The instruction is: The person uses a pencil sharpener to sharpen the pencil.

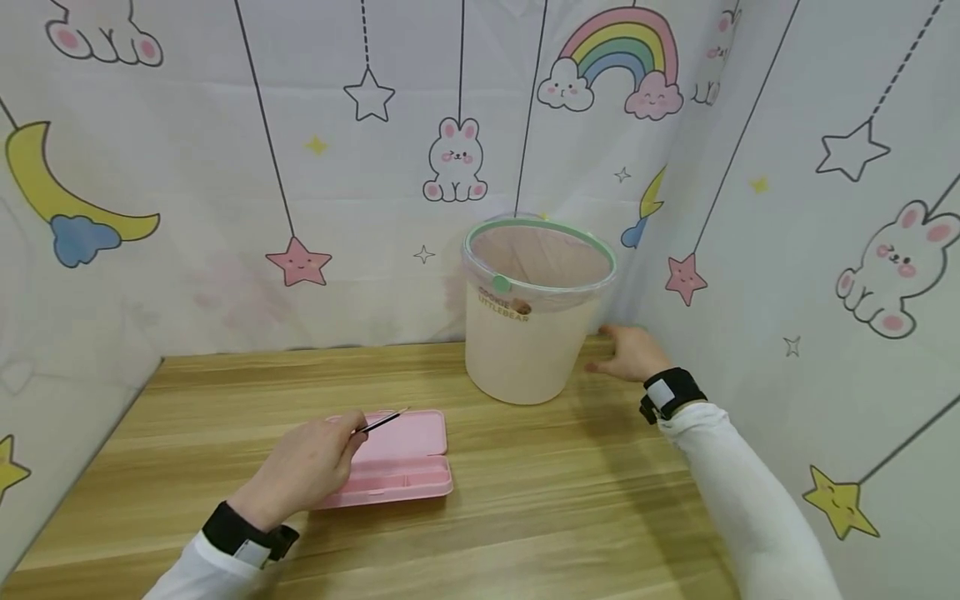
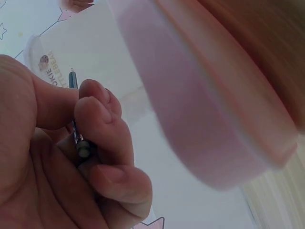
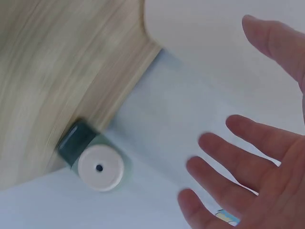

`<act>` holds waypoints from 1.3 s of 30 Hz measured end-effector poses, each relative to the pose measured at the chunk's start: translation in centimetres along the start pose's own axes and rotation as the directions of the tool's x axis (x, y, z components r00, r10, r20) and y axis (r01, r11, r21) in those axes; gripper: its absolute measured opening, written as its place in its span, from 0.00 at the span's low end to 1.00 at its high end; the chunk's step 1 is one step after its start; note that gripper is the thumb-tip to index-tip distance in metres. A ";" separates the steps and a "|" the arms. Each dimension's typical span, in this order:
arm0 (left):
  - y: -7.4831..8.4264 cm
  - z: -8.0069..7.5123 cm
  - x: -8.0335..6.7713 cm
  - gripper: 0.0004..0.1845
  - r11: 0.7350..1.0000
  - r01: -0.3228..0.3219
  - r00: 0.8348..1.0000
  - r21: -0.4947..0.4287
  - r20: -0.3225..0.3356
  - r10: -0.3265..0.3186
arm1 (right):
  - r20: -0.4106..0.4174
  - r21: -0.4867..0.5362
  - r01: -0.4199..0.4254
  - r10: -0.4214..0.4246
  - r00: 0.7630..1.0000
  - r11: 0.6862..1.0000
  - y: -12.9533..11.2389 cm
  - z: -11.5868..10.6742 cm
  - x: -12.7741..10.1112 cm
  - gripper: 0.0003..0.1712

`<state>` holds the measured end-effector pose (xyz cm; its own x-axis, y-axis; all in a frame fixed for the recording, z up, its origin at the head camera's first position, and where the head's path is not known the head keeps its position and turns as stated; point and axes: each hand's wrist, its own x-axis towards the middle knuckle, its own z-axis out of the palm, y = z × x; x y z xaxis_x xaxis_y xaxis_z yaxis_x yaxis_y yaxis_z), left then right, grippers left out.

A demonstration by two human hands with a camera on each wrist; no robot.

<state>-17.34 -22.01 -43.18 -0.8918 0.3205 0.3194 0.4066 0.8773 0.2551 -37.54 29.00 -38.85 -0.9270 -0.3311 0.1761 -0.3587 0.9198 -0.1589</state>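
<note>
My left hand (image 1: 303,467) pinches a dark pencil (image 1: 384,420) between thumb and fingers, its sharpened tip pointing away to the right. In the left wrist view the eraser end of the pencil (image 2: 83,148) shows near the palm. Beneath that hand lies an open pink pencil case (image 1: 427,429), its lid folded back. My right hand (image 1: 636,354) reaches past the right side of a cream bin (image 1: 517,354), fingers spread and holding nothing. Ahead of its fingertips, in the right wrist view, a green and white pencil sharpener (image 3: 101,167) with a round hole sits by the table corner.
The bin has a green rim (image 1: 603,250) and a clear liner, and stands at the back of the wooden table (image 1: 525,517). Patterned white cloth (image 1: 360,192) hangs behind the table and along its right side, close to the right arm.
</note>
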 end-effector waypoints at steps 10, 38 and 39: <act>-0.2 0.1 -0.2 0.05 1.000 -0.009 0.999 0.020 -0.044 0.010 | -0.019 -0.134 -0.175 0.174 0.984 0.975 2.3 -0.2 1.8 0.47; -0.7 0.5 -0.4 0.06 0.999 -0.018 0.999 0.046 -0.049 0.020 | 0.076 -0.102 -0.317 0.325 0.943 0.943 5.8 2.7 3.9 0.49; -0.7 0.4 -0.3 0.06 0.999 -0.014 0.999 0.042 -0.046 0.016 | 0.082 -0.109 -0.319 0.328 0.941 0.941 5.9 2.8 4.0 0.50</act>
<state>-17.41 -22.61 -43.86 -0.8751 0.3173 0.3654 0.4101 0.8871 0.2118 -43.64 32.48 -41.83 -0.9991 -0.0267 0.0341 -0.0300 0.9945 -0.1001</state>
